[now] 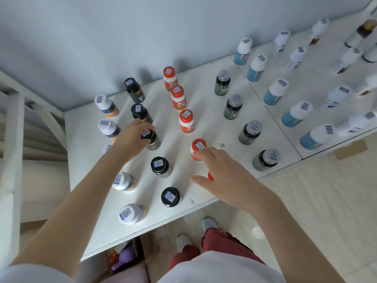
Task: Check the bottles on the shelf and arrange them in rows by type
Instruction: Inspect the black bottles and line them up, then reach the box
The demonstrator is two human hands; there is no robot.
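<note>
Here a white shelf [212, 127] meets a grey wall [122, 27] above a beige floor [306, 211], with bottles in rows from back edge to front. The left hand [132, 137] curls round a black bottle [152, 139] mid-row. The right hand [220, 170], fingers spread, touches a red bottle [197, 148] near the front edge.

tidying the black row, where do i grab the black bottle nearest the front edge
Grip the front black bottle by its round cap, coming from straight above: it stands upright, cap up, apart from its neighbours. The right side looks freest; a white-capped bottle stands to its left.
</note>
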